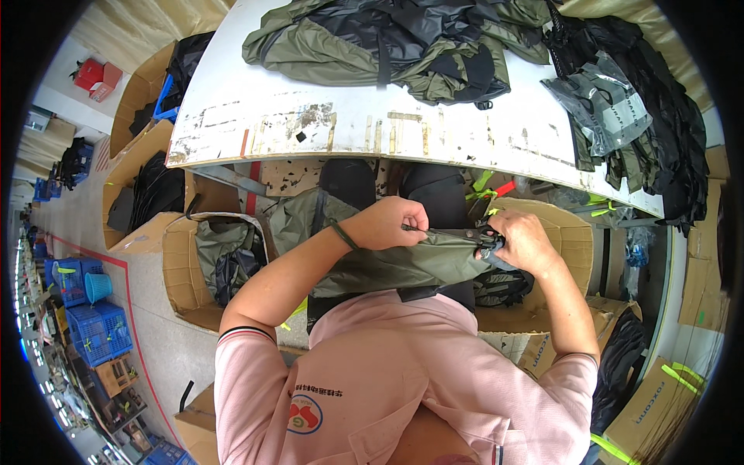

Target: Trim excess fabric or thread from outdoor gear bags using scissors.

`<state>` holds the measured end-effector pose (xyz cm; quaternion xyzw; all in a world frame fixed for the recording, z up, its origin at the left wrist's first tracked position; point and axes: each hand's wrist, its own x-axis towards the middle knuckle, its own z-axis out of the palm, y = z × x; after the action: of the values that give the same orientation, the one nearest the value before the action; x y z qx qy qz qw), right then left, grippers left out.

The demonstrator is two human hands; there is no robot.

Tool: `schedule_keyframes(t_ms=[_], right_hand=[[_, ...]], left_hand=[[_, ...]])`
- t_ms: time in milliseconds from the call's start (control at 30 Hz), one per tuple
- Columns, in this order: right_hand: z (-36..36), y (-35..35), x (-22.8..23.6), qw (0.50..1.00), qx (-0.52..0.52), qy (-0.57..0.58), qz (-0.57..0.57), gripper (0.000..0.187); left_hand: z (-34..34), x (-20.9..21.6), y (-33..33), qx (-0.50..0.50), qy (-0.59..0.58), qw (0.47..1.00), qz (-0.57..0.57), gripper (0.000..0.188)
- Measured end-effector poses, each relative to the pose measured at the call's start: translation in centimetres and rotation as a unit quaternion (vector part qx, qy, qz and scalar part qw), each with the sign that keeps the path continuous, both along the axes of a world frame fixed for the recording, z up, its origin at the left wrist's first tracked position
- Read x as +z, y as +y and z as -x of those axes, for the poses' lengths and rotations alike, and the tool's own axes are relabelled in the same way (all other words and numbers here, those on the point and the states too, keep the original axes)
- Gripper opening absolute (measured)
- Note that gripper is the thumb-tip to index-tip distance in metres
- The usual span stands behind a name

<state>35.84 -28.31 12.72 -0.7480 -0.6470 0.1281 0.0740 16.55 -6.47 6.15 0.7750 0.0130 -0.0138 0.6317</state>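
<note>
Stretched across a seated worker's lap, a piece of olive fabric (403,263) hangs between two bare hands. The left hand (387,223) pinches its dark upper edge, fingers curled in tight. The right hand (523,239), at the fabric's other end, is closed around a dark item (488,246), largely hidden by the fingers. Cardboard boxes flank the lap: the left box (180,267) holds olive and black fabric (229,260), while the right box (570,244) sits partly behind the right hand and forearm. Just ahead, a scuffed white table (527,128) bars the way, bearing olive and black garments (380,46) and, to the right, a clear plastic bag (604,108) against piled dark clothing (659,93). Blue crates (101,333) stand well off to the left.
</note>
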Motion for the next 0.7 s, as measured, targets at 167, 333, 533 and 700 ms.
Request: schedule_keyframes(t_ms=[167, 333, 533, 700], right_hand=[[-0.8, -0.7, 0.0, 0.988, -0.112, 0.024, -0.108, 0.04], [-0.6, -2.3, -2.5, 0.908, -0.336, 0.199, -0.151, 0.017], [4.2, -4.2, -8.1, 0.885, -0.316, 0.299, -0.17, 0.026], [6.9, -2.1, -11.9, 0.857, -0.403, 0.267, -0.177, 0.037]], left_hand=[[-0.7, 1.2, 1.2, 0.025, 0.001, 0.999, -0.035, 0.009], [-3.6, 2.5, 4.9, 0.181, -0.111, 0.937, -0.276, 0.015], [-1.0, 3.6, -0.1, 0.083, -0.153, 0.902, -0.394, 0.022], [1.8, -0.4, -2.0, 0.105, -0.106, 0.865, -0.479, 0.024]])
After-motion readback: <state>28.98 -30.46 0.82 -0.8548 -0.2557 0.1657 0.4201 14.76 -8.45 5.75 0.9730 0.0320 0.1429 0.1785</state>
